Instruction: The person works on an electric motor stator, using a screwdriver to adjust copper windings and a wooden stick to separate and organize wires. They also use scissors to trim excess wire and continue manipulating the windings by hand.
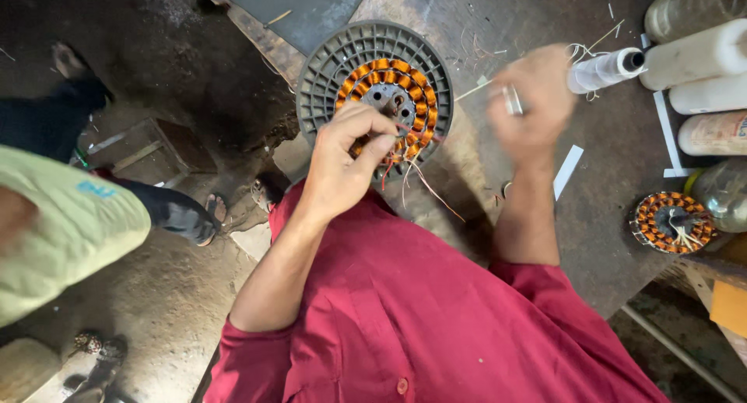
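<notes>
While the grey ribbed plastic housing (373, 57) rests tilted at the near edge of the dark, scuffed surface (607, 177), it holds a ring of copper-orange wire coils (405, 84) wound on a stator, arranged around a metal hub. Loose red and pale wire leads (424, 181) trail out of the coils toward the person's maroon shirt (420, 317). The left hand (350, 150) sits over the lower part of the coil ring with its fingers curled together, pinching among the wires at the coils. The right hand (533, 99) is raised above the surface and blurred; it appears closed around a small metallic item (512, 99), but the grip cannot be told for certain. At the right edge, several cylindrical bottles (700, 57) lie on their sides, white and translucent, their contents not discernible. A second, smaller coil-wound stator (673, 222) lies flat on the surface just beside a clear bottle (724, 193). White paper strips (568, 172) are scattered nearby. Another person in a pale green top (70, 224) stands at the left on the dusty floor (179, 294).
</notes>
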